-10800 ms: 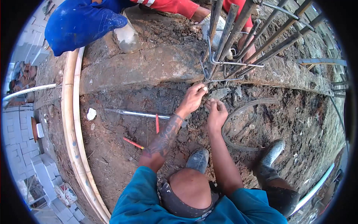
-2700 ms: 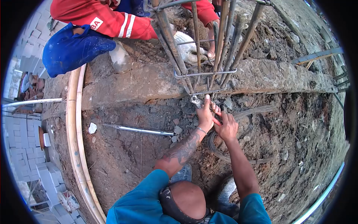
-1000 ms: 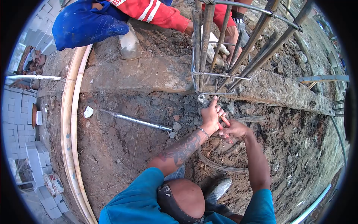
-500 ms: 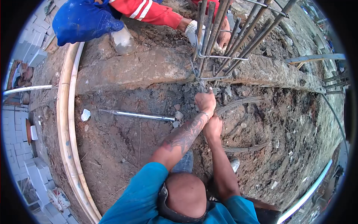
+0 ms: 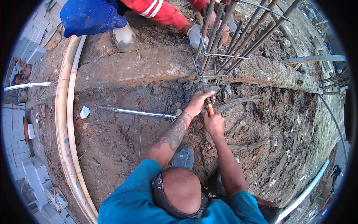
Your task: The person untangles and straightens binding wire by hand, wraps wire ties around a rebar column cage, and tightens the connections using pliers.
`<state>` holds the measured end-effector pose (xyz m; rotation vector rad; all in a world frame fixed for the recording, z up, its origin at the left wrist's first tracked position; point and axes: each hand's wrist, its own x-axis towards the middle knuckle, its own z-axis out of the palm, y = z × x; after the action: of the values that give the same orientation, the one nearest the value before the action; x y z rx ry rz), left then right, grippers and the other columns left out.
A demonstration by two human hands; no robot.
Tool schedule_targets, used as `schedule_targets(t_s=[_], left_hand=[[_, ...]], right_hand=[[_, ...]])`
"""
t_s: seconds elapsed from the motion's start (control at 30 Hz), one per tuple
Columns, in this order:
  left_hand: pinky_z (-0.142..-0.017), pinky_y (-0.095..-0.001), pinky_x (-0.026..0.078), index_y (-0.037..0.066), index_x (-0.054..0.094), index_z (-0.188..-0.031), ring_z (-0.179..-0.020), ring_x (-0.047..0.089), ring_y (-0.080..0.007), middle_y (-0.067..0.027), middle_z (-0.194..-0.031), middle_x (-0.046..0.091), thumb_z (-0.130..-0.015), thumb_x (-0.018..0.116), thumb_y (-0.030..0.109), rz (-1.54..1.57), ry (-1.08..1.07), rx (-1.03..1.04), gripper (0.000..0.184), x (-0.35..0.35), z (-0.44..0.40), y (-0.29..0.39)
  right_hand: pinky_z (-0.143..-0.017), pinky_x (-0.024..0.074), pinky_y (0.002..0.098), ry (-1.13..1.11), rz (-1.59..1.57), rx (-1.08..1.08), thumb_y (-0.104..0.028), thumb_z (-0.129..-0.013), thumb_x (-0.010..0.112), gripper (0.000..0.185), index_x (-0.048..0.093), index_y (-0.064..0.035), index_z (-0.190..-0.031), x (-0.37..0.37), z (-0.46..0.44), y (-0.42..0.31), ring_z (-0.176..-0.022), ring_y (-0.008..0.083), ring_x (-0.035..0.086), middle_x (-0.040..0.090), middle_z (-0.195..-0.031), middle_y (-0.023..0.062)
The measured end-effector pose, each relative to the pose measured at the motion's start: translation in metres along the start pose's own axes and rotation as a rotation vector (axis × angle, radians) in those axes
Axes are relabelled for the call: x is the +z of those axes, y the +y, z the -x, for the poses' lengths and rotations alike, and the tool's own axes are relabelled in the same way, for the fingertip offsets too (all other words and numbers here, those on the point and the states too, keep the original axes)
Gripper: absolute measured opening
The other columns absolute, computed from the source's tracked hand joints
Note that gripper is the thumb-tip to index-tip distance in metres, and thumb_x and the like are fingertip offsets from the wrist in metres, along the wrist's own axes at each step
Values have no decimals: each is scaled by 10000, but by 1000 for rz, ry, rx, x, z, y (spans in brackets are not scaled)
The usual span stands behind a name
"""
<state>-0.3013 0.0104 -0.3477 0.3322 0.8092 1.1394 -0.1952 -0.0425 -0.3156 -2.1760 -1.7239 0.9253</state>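
Observation:
My left hand (image 5: 198, 103), below a tattooed forearm, is closed around the lower end of a bundle of grey tie wire (image 5: 204, 83) that points up to the rebar cage. Close by on the right, my right hand (image 5: 214, 124) grips pliers (image 5: 211, 109) by their red and yellow handle. The dark head of the pliers lies against my left hand, so their jaws are mostly hidden. Loose bundles of wire (image 5: 238, 100) curve over the soil just right of my hands. Above stands the rebar cage (image 5: 223, 41), with bent stirrups round its bars.
A co-worker's gloved hand (image 5: 196, 36) is behind the cage, below a red sleeve (image 5: 160, 13). A concrete beam (image 5: 134, 69) crosses the ground. A metal pipe (image 5: 140, 112) lies on the soil to the left, and bamboo poles (image 5: 64, 123) run farther left.
My left hand has shifted slightly left and the hands have come a little apart. The red and yellow handle of the pliers now shows between them.

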Motion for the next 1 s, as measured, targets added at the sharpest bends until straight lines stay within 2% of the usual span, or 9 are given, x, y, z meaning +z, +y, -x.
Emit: schedule_targets(t_s=[0.13, 0.33, 0.53, 0.6, 0.67, 0.73, 0.8, 0.87, 1.0], left_hand=[[-504, -277, 428, 74, 540, -740, -524, 523, -148, -1, -571, 491, -878, 552, 204, 247, -218, -28, 190, -11, -22, -19], [-470, -299, 424, 66, 519, -683, -489, 491, -150, -20, -560, 475, -840, 595, 214, -60, 210, 88, 229, -3, -16, -32], [-581, -282, 401, 132, 460, -718, -601, 429, -99, 33, -620, 403, -922, 534, 374, 582, -664, -248, 325, -5, -9, -5], [-548, -267, 379, 142, 414, -658, -545, 386, -73, 55, -580, 357, -909, 560, 363, 461, -537, -180, 365, 2, -10, -7], [-479, -275, 365, 131, 425, -651, -477, 361, -76, 58, -561, 345, -898, 584, 371, 130, 34, -175, 379, 13, -7, -6], [-425, -319, 389, 85, 501, -616, -441, 444, -104, 5, -535, 461, -851, 630, 439, -213, 452, -49, 444, 17, -23, -25], [-452, -336, 418, 56, 580, -631, -500, 515, -130, -31, -539, 512, -822, 650, 477, -495, 714, -126, 468, 34, -24, -20], [-490, -359, 448, 21, 637, -684, -538, 552, -153, -63, -591, 571, -809, 668, 459, -595, 783, -121, 456, 25, -12, -21], [-698, -325, 478, 80, 571, -863, -720, 565, -134, -21, -749, 584, -896, 566, 369, 90, -114, -296, 291, 14, 13, 20]], right_hand=[[-823, 472, 476, -36, -71, 30, -336, -780, 610, 434, 627, 52, -972, 18, -5, 12, -885, 445, 609, 625, -873, 306], [-792, 474, 459, -122, -195, 72, -322, -733, 638, 406, 645, 28, -938, 13, -11, 10, -875, 411, 626, 639, -866, 276], [-497, 474, 331, -437, -374, 87, -281, -697, 696, 376, 582, 77, -701, 1, -26, 35, -523, 175, 600, 599, -604, 107], [-508, 500, 320, -854, -737, 89, -268, -695, 719, 342, 591, 50, -696, -7, -37, 46, -531, 188, 608, 592, -592, 99], [-566, 531, 370, -706, -563, 83, -230, -705, 722, 296, 598, 31, -773, 5, -21, 31, -564, 273, 624, 592, -592, 112], [-640, 524, 447, 435, -115, -402, -185, -722, 702, 285, 594, 27, -879, 34, 12, 21, -645, 386, 631, 612, -624, 144], [-700, 502, 492, 519, -62, -333, -183, -730, 679, 341, 570, 46, -958, 33, 13, 10, -728, 448, 619, 638, -689, 189], [-684, 500, 479, 88, -25, -67, -249, -760, 670, 381, 566, 54, -965, 22, 4, 15, -729, 436, 625, 645, -727, 219], [-532, 475, 356, -655, -492, 176, -276, -837, 629, 286, 550, -8, -898, -13, 3, 20, -564, 225, 581, 581, -652, 113]])
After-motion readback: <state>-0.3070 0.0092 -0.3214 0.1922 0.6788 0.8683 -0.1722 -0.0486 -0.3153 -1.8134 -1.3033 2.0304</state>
